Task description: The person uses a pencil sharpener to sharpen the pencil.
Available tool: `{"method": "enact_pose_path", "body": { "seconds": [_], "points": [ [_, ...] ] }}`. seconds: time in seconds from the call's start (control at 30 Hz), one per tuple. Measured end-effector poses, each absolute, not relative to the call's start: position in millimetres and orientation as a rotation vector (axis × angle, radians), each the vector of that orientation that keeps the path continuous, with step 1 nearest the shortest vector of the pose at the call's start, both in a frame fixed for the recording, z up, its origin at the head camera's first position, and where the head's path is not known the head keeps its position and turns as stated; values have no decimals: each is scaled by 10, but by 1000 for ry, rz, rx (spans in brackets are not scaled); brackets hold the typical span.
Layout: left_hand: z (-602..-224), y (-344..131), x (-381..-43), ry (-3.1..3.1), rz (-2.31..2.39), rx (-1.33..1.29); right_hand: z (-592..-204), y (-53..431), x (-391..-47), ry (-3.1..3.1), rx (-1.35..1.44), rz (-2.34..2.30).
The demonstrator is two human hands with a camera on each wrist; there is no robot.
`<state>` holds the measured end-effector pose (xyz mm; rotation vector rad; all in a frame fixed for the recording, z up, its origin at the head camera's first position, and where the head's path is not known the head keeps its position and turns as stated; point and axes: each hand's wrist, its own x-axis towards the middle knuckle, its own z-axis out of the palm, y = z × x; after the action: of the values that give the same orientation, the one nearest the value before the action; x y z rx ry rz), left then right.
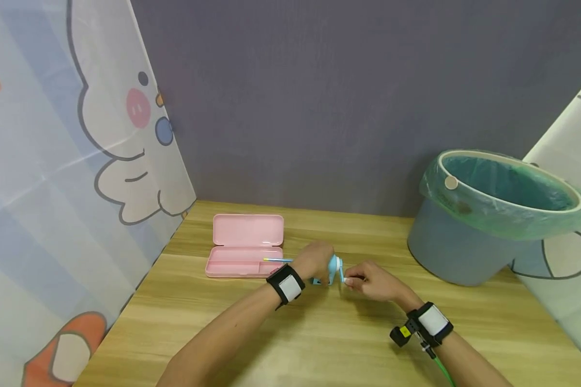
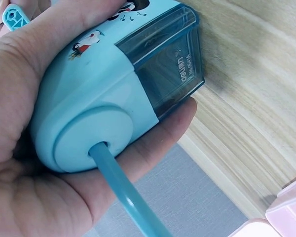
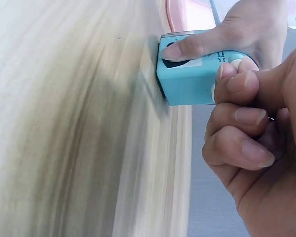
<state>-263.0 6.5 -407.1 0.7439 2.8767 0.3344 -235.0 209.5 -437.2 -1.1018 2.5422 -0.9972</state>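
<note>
A light blue crank pencil sharpener (image 2: 96,94) with a dark see-through shavings drawer sits on the table, and my left hand (image 1: 314,260) grips it around its body. From the hole in its round face sticks a blue pencil (image 2: 128,192), whose far end reaches over the pink case in the head view. On the opposite side my right hand (image 1: 374,280) pinches the crank handle (image 1: 342,273) between thumb and fingers. In the right wrist view the curled fingers (image 3: 244,121) of that hand hide most of the crank.
An open pink pencil case (image 1: 244,270) with divided compartments lies left of the sharpener. At the right stands a grey bin (image 1: 457,244) lined with a green bag. A grey panel (image 1: 295,107) rises behind the wooden table (image 1: 319,344).
</note>
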Motion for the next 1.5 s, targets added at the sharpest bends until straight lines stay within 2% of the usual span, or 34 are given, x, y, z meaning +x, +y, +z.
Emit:
{"method": "enact_pose_path", "body": {
  "seconds": [0.67, 1.5],
  "points": [
    [-4079, 60, -2661, 2883, 296, 766, -4147, 2089, -2414, 2614, -1077, -1047],
    [-4154, 64, -2645, 2887, 255, 788, -4047, 2038, -2396, 2753, -1007, -935]
  ]
}}
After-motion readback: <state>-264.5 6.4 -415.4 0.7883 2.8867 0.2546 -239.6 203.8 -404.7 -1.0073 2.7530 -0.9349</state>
